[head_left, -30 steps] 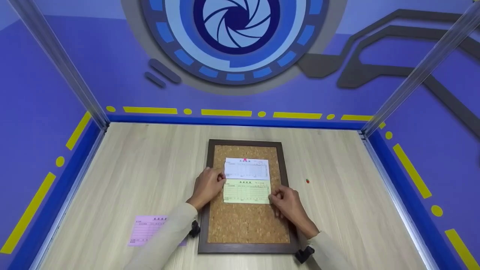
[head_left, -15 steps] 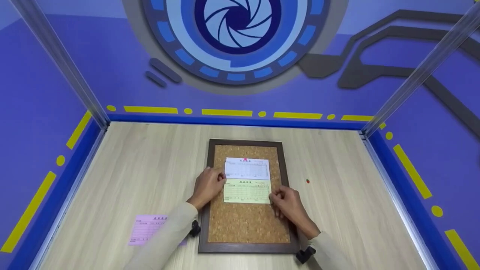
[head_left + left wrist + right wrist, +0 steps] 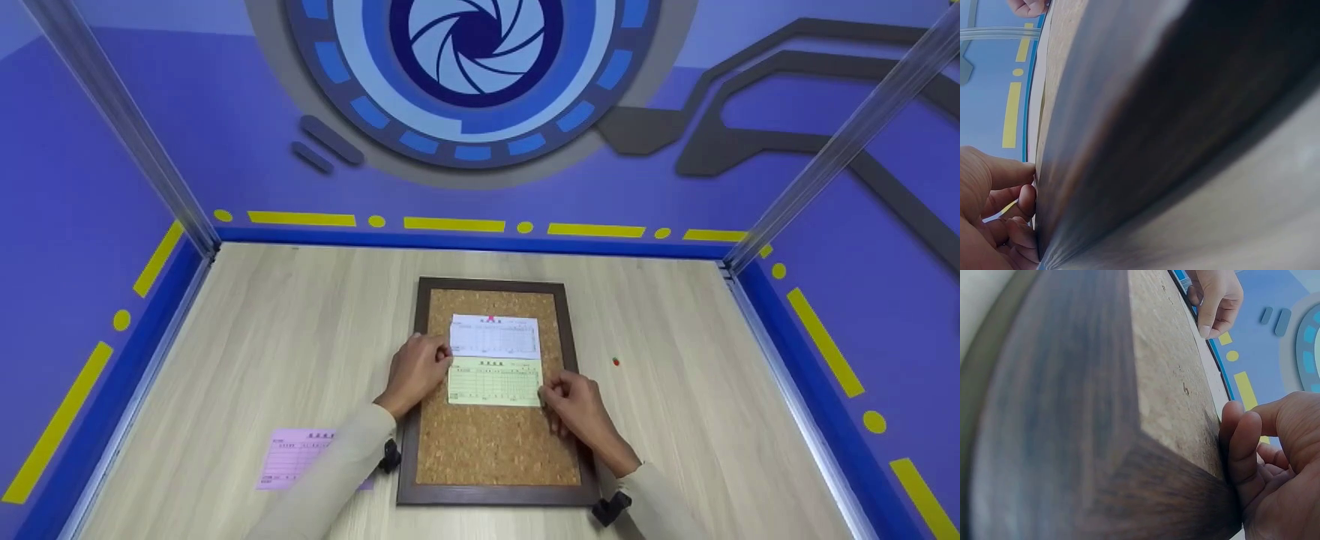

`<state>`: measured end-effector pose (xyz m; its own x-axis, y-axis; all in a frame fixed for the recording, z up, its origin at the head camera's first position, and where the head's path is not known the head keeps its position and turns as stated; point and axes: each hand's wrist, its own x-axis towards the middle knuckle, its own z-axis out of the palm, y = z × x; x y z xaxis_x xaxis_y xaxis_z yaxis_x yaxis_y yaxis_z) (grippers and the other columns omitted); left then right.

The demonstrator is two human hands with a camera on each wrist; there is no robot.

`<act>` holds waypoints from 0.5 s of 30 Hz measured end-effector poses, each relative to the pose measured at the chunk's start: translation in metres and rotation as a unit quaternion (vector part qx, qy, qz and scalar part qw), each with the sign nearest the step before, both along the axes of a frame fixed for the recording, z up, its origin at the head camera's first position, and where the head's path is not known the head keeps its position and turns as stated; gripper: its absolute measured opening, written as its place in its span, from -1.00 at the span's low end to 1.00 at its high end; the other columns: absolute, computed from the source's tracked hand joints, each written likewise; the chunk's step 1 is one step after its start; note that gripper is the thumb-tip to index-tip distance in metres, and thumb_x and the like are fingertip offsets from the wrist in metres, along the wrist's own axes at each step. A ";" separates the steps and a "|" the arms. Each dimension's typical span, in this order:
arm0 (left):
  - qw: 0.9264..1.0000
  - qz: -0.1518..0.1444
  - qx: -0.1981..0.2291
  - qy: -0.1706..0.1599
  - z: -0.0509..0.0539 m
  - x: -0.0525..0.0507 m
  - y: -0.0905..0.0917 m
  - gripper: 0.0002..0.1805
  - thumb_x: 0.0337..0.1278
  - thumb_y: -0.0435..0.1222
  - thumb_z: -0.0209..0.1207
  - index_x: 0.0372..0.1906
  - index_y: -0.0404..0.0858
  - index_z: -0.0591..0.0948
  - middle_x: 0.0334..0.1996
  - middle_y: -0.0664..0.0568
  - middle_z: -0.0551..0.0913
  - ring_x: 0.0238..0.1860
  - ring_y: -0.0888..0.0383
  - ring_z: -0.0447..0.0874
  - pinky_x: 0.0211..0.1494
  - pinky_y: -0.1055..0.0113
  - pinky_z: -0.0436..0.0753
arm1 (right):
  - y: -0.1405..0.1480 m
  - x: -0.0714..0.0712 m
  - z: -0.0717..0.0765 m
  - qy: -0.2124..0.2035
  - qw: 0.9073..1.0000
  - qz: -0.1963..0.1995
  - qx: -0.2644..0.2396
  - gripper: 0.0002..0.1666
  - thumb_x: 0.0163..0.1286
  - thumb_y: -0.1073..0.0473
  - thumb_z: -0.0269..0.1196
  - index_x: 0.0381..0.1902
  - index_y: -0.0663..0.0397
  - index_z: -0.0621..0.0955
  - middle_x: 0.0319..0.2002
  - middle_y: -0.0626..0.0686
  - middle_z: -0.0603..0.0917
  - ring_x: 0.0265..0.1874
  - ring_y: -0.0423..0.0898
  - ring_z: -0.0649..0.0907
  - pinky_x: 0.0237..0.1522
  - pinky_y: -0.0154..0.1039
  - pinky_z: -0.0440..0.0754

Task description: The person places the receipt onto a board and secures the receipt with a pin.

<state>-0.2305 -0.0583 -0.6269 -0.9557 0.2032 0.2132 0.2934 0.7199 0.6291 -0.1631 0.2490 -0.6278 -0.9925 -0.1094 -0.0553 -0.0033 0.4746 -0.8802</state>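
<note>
On dark-framed corkboard [image 3: 495,450]: green printed form [image 3: 495,382] right below white form [image 3: 495,339] w/ pink pin [image 3: 491,319] up top. L hand [image 3: 416,369] pinching green one's L edge, R hand [image 3: 579,406] its R edge. Headings + grids on both, txt too small to read tbh. Purple form [image 3: 296,456] on table [image 3: 712,442], partly blocked by L sleeve [image 3: 330,472]. Tiny red/green bit [image 3: 616,361] R of board.

Room to pass lies over the lower corkboard [image 3: 496,450], with left forearm [image 3: 330,472] and right forearm [image 3: 664,501] flanking it.
</note>
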 end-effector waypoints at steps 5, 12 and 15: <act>1.000 0.003 0.004 -0.001 0.000 0.000 0.000 -0.87 0.28 -0.42 0.39 -0.37 -0.17 0.74 -0.48 0.13 0.65 -0.33 0.13 0.51 -0.29 0.20 0.50 | -0.001 0.001 0.001 0.000 1.000 -0.001 -0.007 -0.88 0.59 0.33 0.29 -0.24 0.20 0.67 -0.59 0.02 0.69 -0.78 -0.11 0.66 -0.78 -0.30 0.58; 1.000 -0.002 0.009 0.000 0.001 0.001 0.000 -0.90 0.28 -0.42 0.41 -0.33 -0.18 0.76 -0.46 0.14 0.67 -0.33 0.15 0.51 -0.28 0.21 0.51 | -0.001 0.001 0.000 0.000 1.000 -0.014 -0.010 -0.90 0.57 0.34 0.30 -0.23 0.19 0.67 -0.58 0.02 0.69 -0.76 -0.09 0.66 -0.77 -0.28 0.60; 1.000 -0.003 0.008 0.000 0.001 0.001 0.000 -0.88 0.29 -0.42 0.41 -0.35 -0.18 0.75 -0.48 0.15 0.65 -0.34 0.15 0.49 -0.28 0.22 0.49 | -0.001 0.001 0.000 0.000 1.000 -0.018 -0.011 -0.91 0.56 0.34 0.31 -0.24 0.19 0.67 -0.58 0.02 0.69 -0.76 -0.09 0.66 -0.76 -0.28 0.60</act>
